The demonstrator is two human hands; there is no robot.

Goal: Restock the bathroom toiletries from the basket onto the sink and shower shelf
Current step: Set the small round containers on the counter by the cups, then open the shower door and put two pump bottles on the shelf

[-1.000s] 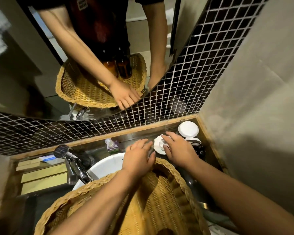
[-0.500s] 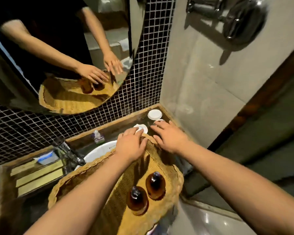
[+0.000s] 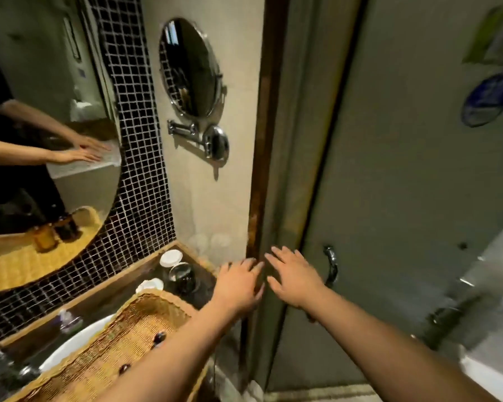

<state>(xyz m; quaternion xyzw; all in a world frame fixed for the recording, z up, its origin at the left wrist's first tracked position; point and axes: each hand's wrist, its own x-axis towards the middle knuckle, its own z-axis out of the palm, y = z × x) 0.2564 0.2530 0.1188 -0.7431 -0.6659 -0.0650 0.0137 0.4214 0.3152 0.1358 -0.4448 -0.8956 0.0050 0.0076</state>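
Head view: left hand [image 3: 240, 281] and right hand [image 3: 295, 278] are both spread, empty, side by side past the desk's [image 3: 196, 294] right edge. Basket [image 3: 122, 352] sits over the sink [image 3: 70, 346], down-left of the left hand, apart from both hands, with two bottles [image 3: 159, 337] inside.

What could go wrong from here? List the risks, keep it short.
1. The left hand and right hand are empty and off the basket. It sits unheld across the sink and might tip, spilling its brown bottles.
2. The left forearm passes close to the jars in the corner and could knock them.
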